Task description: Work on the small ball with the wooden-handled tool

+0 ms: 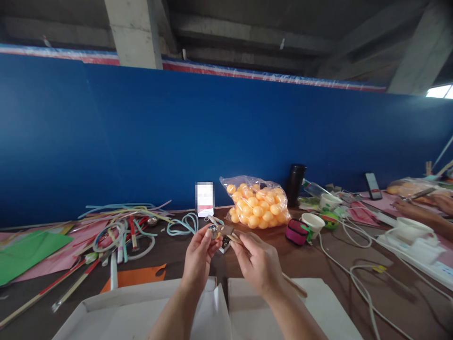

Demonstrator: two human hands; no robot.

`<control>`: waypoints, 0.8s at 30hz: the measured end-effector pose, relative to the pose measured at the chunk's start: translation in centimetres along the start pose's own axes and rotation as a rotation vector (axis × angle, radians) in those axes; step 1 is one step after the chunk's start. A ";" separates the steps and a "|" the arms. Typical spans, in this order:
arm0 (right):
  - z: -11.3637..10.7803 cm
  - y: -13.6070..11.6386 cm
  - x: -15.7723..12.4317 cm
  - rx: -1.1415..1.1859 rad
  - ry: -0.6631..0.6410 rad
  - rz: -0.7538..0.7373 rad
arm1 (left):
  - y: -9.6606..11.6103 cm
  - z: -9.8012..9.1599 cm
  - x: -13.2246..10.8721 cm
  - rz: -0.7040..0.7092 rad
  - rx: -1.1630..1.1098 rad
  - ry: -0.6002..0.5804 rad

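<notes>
A blue partition [194, 127] stands behind the cluttered brown bench [307, 262], under concrete beams [247, 30]. Just above the bench, the left hand's [200, 252] grip pinches a shiny metal piece [213, 230]; the right hand's [262, 264] clasps a wooden stick [294, 285].

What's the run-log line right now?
left hand: pinching shiny metal piece | right hand: gripping wooden stick | beyond hands: orange balls in clear bag

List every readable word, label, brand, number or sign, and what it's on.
No legible text anywhere.
Phone against the blue partition: screen pixelated, unreadable.
Phone at right: screen too small and blurred.
Rear paper cup: green markings, too small to read.
</notes>
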State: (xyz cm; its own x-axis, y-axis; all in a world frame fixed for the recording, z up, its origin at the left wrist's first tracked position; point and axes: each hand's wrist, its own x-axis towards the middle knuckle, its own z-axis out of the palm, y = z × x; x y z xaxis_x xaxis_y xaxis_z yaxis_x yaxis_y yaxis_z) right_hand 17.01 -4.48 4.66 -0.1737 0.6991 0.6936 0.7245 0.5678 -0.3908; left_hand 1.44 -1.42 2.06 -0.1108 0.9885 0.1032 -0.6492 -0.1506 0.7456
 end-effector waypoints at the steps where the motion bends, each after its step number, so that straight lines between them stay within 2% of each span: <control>1: 0.0 0.0 0.0 -0.001 0.001 0.004 | 0.0 0.0 0.0 0.001 0.002 0.001; 19: 0.1 -0.2 -0.1 -0.028 -0.084 0.026 | -0.2 -0.2 0.2 -0.028 -0.044 0.066; 24: 0.1 0.0 -0.1 -0.035 -0.055 0.008 | -0.3 -0.4 0.3 -0.030 -0.056 0.077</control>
State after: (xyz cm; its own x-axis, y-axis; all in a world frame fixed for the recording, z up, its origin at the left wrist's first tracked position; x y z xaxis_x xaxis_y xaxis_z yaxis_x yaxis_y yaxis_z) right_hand 16.91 -4.53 4.52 -0.2037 0.7270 0.6558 0.7487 0.5473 -0.3741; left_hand 1.31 -1.06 1.64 -0.1467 0.9888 0.0290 -0.6940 -0.1237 0.7093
